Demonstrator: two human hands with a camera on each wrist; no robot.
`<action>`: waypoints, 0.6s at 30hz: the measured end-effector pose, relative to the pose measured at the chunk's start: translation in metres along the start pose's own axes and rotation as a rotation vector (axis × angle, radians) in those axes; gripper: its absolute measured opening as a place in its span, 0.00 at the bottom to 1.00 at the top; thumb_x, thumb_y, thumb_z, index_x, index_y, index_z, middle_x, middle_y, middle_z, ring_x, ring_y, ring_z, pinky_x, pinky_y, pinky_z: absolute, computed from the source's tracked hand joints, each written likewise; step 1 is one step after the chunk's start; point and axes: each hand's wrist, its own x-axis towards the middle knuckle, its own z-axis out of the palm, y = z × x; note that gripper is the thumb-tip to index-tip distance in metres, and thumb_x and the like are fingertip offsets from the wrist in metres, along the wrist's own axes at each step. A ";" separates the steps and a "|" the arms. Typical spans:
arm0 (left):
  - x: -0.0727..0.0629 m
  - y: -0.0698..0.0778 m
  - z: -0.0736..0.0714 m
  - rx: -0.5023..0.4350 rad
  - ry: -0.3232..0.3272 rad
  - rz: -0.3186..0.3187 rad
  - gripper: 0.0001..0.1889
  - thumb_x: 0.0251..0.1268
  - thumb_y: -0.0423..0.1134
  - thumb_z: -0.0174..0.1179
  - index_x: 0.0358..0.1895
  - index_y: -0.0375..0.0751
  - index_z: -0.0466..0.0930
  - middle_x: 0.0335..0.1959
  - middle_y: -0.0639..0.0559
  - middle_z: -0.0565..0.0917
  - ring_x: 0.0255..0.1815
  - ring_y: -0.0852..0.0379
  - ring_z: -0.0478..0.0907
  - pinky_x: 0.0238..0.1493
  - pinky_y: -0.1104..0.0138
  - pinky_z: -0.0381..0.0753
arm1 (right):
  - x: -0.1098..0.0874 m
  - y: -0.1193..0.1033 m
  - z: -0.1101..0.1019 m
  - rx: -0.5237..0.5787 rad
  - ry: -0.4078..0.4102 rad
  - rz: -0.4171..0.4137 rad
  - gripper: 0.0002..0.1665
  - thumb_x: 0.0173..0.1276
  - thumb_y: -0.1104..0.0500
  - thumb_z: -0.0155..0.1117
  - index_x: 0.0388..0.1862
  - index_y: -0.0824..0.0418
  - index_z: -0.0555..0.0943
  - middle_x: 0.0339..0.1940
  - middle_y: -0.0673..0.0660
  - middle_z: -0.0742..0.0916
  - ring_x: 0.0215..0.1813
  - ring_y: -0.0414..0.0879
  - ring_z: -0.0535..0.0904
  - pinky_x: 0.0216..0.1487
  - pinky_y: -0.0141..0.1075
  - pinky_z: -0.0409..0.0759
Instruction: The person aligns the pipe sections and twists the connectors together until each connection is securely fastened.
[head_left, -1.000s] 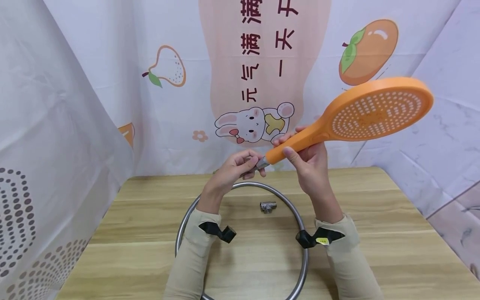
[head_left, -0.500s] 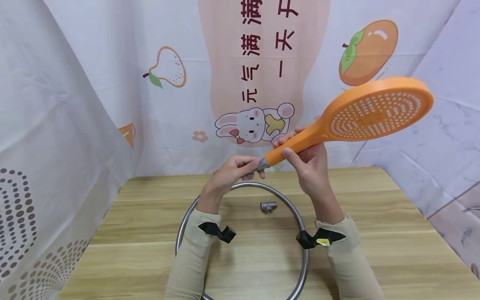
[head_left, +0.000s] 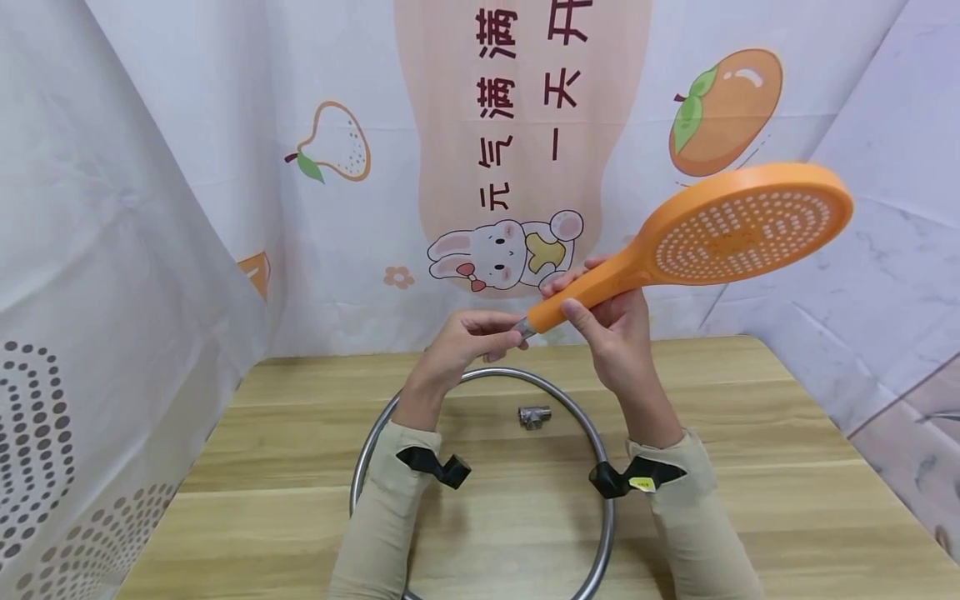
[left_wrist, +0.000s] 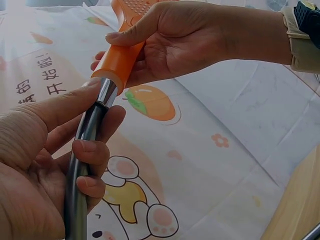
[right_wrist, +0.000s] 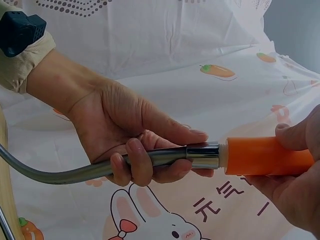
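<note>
An orange shower head (head_left: 738, 233) with a dotted spray face is held up in the air, tilted to the right. My right hand (head_left: 621, 342) grips its handle (right_wrist: 265, 156), thumb on the near side. In my left hand (right_wrist: 125, 130) is a grey metal shower hose (right_wrist: 65, 176), with fingers curled round it. Thumb and fingers pinch the chrome nut (right_wrist: 205, 155) at the hose's end. That nut meets the lower end of the handle, and a narrow pale ring shows between them in the right wrist view.
The rest of the hose (head_left: 603, 533) lies in a big loop on the wooden table (head_left: 750, 433). Inside the loop is a small chrome tee fitting (head_left: 534, 417). A printed white curtain (head_left: 337, 275) hangs behind the table and at its sides.
My left thumb and fingers have shifted at the nut, straightening and reaching further over it. The right hand keeps its grip on the shower head. The head view has shifted slightly.
</note>
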 end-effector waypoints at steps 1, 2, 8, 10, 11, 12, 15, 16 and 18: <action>0.000 0.000 0.000 0.003 0.005 -0.008 0.12 0.74 0.34 0.61 0.52 0.30 0.86 0.32 0.51 0.89 0.24 0.58 0.68 0.28 0.68 0.66 | 0.000 0.000 0.000 0.002 0.000 0.001 0.26 0.71 0.76 0.58 0.63 0.60 0.66 0.48 0.58 0.85 0.52 0.50 0.86 0.62 0.42 0.82; -0.001 0.001 0.000 0.007 0.006 -0.013 0.14 0.76 0.36 0.59 0.53 0.29 0.85 0.32 0.51 0.89 0.24 0.58 0.68 0.28 0.69 0.66 | 0.000 0.000 0.000 0.002 -0.001 0.001 0.26 0.71 0.75 0.59 0.63 0.60 0.66 0.48 0.58 0.85 0.52 0.49 0.86 0.62 0.42 0.82; 0.000 0.003 -0.001 -0.002 -0.024 -0.031 0.21 0.78 0.46 0.55 0.52 0.26 0.81 0.34 0.49 0.88 0.25 0.59 0.69 0.28 0.72 0.67 | 0.002 0.001 0.000 0.000 -0.005 -0.011 0.26 0.71 0.75 0.60 0.62 0.59 0.66 0.48 0.58 0.85 0.52 0.50 0.86 0.62 0.43 0.82; 0.001 0.004 -0.001 -0.006 -0.043 -0.031 0.19 0.78 0.45 0.55 0.50 0.29 0.81 0.34 0.49 0.87 0.26 0.59 0.69 0.28 0.72 0.67 | 0.002 0.001 0.000 -0.002 -0.008 -0.014 0.26 0.71 0.75 0.60 0.62 0.58 0.66 0.48 0.58 0.84 0.52 0.50 0.86 0.63 0.43 0.82; 0.001 0.004 -0.001 -0.003 -0.050 -0.031 0.17 0.78 0.45 0.55 0.50 0.31 0.82 0.34 0.49 0.87 0.26 0.59 0.69 0.28 0.71 0.66 | 0.003 0.001 0.000 -0.004 -0.009 -0.015 0.26 0.71 0.75 0.60 0.62 0.58 0.66 0.48 0.58 0.84 0.52 0.50 0.86 0.63 0.43 0.82; 0.001 0.003 -0.001 -0.002 -0.059 -0.034 0.17 0.79 0.44 0.54 0.51 0.31 0.82 0.33 0.49 0.87 0.25 0.59 0.68 0.28 0.70 0.65 | 0.003 0.001 0.000 -0.004 -0.011 -0.014 0.26 0.71 0.75 0.60 0.62 0.58 0.67 0.48 0.58 0.84 0.52 0.50 0.86 0.63 0.43 0.82; 0.000 0.002 -0.003 0.016 -0.096 -0.049 0.19 0.81 0.43 0.51 0.52 0.27 0.82 0.32 0.51 0.87 0.24 0.56 0.63 0.31 0.68 0.63 | 0.002 0.002 0.000 -0.002 -0.015 -0.006 0.26 0.71 0.75 0.59 0.62 0.59 0.66 0.48 0.58 0.84 0.52 0.50 0.86 0.63 0.43 0.82; 0.000 0.001 -0.003 0.024 -0.110 -0.053 0.20 0.82 0.43 0.50 0.53 0.25 0.81 0.32 0.51 0.87 0.24 0.55 0.62 0.32 0.67 0.62 | 0.001 0.002 -0.001 -0.001 -0.015 -0.003 0.26 0.71 0.76 0.59 0.62 0.59 0.66 0.48 0.58 0.85 0.52 0.50 0.86 0.62 0.43 0.82; -0.001 -0.001 -0.004 0.035 -0.137 -0.056 0.22 0.83 0.42 0.48 0.53 0.22 0.81 0.31 0.51 0.87 0.24 0.53 0.59 0.33 0.66 0.61 | 0.000 0.003 -0.001 0.000 -0.014 0.002 0.26 0.71 0.76 0.58 0.63 0.60 0.65 0.47 0.58 0.85 0.52 0.49 0.86 0.62 0.43 0.82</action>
